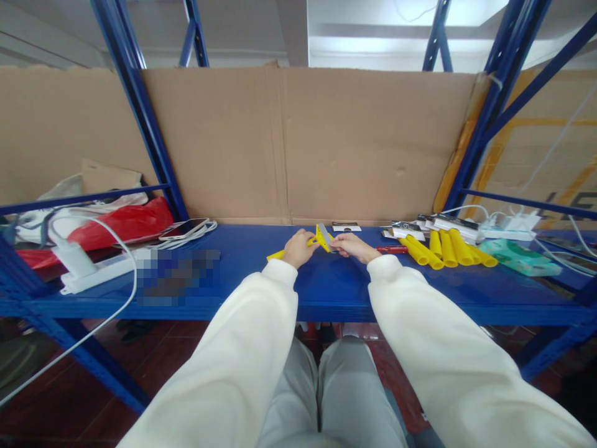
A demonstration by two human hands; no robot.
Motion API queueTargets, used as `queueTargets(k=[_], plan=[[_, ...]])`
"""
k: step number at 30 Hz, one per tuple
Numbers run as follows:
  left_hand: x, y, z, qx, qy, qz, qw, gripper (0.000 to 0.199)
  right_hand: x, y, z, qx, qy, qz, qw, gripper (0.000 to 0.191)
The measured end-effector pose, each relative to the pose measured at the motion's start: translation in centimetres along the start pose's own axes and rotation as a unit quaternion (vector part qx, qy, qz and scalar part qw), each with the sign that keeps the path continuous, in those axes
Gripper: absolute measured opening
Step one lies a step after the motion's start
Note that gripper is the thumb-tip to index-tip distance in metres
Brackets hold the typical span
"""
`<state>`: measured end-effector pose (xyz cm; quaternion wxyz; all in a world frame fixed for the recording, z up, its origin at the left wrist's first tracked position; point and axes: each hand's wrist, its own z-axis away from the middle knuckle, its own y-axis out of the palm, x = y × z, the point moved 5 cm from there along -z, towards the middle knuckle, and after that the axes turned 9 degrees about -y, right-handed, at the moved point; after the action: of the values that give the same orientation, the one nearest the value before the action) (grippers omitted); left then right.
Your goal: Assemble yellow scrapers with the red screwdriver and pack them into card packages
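Yellow scraper (320, 237) is over the blue bench (247, 264), left hand (298, 248) wrapped round its handle (275, 256). Right hand (352, 247) is at the blade (325, 233); too small to tell if it's actually pinching. I'd keep the left grip firm and skin off the edge, tbh.

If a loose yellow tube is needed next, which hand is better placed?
Probably the right hand: it is nearer to the yellow tubes, while the left hand grips the yellow tool.
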<state>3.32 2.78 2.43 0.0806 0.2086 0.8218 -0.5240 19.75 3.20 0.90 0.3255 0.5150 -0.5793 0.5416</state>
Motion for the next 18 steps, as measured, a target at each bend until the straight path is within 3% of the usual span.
queueTargets(k=[18], plan=[[-0.23,0.02,0.08,0.000,0.022,0.020,1.000,0.027,-0.25,0.25,0.11,0.012,0.013,-0.050,0.999,0.027]])
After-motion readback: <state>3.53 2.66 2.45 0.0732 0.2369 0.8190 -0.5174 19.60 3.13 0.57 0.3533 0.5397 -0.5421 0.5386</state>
